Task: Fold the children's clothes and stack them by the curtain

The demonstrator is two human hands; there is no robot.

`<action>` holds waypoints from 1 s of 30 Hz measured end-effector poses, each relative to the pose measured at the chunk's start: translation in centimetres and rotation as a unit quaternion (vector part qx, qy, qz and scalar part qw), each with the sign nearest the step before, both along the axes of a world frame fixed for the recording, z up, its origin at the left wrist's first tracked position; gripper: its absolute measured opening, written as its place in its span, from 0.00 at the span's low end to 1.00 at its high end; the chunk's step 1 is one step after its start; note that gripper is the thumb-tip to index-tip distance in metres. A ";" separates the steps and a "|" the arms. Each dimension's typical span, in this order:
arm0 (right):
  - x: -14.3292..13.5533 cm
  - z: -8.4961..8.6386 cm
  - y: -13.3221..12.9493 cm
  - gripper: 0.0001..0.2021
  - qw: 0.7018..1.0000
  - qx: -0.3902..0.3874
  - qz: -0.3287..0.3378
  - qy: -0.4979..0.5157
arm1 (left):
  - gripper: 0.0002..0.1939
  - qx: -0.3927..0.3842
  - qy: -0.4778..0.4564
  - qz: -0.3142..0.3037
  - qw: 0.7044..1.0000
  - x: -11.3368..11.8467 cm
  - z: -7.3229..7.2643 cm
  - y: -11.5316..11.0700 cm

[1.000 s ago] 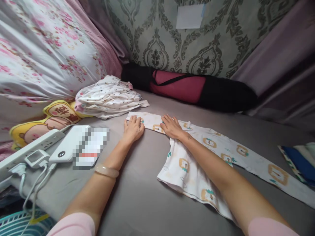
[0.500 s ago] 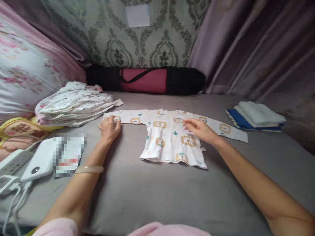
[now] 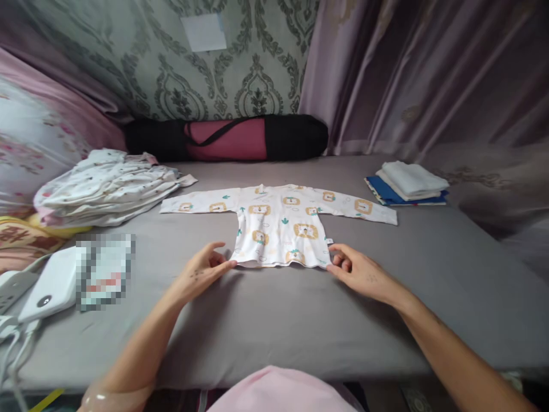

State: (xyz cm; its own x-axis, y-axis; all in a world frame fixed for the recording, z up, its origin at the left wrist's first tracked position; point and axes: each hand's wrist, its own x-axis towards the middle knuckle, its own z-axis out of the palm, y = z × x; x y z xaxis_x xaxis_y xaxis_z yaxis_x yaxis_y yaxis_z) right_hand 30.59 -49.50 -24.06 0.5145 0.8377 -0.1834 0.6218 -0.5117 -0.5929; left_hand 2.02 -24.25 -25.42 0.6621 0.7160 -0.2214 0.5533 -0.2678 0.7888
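Note:
A small white long-sleeved shirt (image 3: 274,223) with yellow animal faces and green leaf prints lies flat, both sleeves spread sideways. At its lower left corner is my left hand (image 3: 205,270), its thumb tip touching the hem, the index finger apart from the thumb and the other fingers curled. My right hand (image 3: 360,272) is at the lower right corner near a small side tag. Its thumb tip meets the hem, and a gap separates thumb and index finger. Neither hand visibly pinches the cloth.
Crumpled white clothes (image 3: 107,186) lie at the left, folded cloths (image 3: 409,180) at the right. A black and maroon long bag (image 3: 227,139) lies along the back. A white power bank (image 3: 54,283) with cables and a blurred packet (image 3: 107,272) are at the near left.
My left hand has left the left sleeve for the lower left hem. My right hand has come down from the chest area to the lower right corner. The right sleeve lies straighter, and the view has shifted right.

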 end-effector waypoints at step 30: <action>2.3 1.5 0.1 0.14 0.876 -0.062 0.334 -0.343 | 0.12 0.441 0.067 -0.340 0.828 -0.2 2.4 2.3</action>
State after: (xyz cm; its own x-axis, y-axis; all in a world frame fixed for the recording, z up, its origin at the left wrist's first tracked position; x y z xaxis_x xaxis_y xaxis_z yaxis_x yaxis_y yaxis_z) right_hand 32.93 -49.39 -22.52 -0.0586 0.9892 -0.1343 0.9950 0.0688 0.0720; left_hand 1.78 -21.99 -22.97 0.9904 0.1095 0.0848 0.1041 -0.9924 0.0652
